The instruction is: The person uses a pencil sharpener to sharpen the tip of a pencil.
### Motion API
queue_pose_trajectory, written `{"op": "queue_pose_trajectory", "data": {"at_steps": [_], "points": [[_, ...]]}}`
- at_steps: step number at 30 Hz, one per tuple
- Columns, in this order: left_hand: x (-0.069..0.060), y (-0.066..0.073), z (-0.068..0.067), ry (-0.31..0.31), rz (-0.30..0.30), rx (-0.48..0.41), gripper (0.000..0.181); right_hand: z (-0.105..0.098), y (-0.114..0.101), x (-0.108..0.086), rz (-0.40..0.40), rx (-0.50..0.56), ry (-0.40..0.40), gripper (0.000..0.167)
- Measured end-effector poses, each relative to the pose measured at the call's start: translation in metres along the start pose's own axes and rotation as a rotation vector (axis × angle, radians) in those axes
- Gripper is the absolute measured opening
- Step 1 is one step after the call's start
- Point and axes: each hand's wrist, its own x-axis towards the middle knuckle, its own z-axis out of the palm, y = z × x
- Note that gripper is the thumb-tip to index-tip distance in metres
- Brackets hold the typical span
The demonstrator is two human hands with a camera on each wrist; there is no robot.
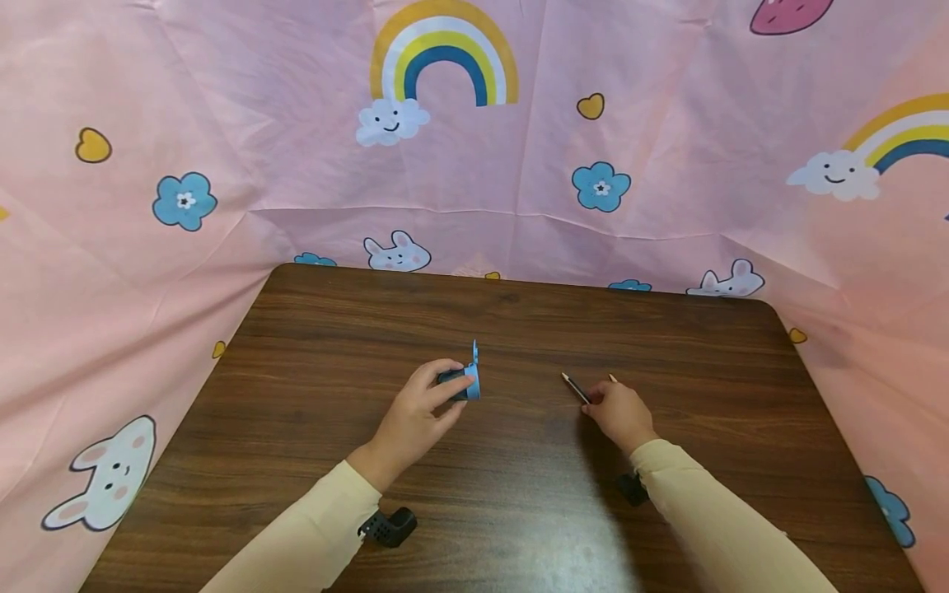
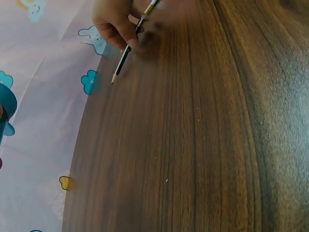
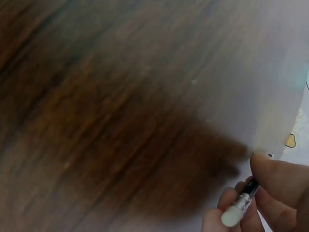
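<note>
My left hand (image 1: 411, 416) grips a small dark container with a blue rim (image 1: 473, 383), tipped on its side above the table. Its blue flip lid (image 1: 475, 352) stands open; whatever is inside is hidden. Part of a blue piece (image 2: 7, 100) shows at the left edge of the left wrist view. To the right, my right hand (image 1: 621, 413) pinches a black-and-white pencil (image 1: 575, 387) between thumb and fingers. Its sharpened tip points up and left, towards the far side. In the right wrist view, the pencil's white eraser (image 3: 232, 216) and silver band stick out from the fingers (image 3: 282, 181).
Both hands are over a dark wooden table (image 1: 519, 494). A pink printed cloth (image 1: 474, 173) hangs around its back and sides. A small pale tip (image 1: 612, 378) shows behind my right hand; I cannot tell what it belongs to. A black strap (image 1: 390, 527) is on my left wrist.
</note>
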Motion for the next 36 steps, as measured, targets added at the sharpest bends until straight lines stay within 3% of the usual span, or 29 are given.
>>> {"op": "queue_pose_trajectory", "data": {"at_steps": [20, 36], "points": [[-0.0013, -0.0045, -0.001, -0.033, 0.037, 0.077, 0.039, 0.0059, -0.0016, 0.0033, 0.003, -0.021, 0.028, 0.021], [-0.0015, -0.0052, 0.0003, -0.041, 0.045, 0.082, 0.04, 0.0062, -0.0009, -0.0018, 0.003, 0.004, 0.066, 0.024]]}}
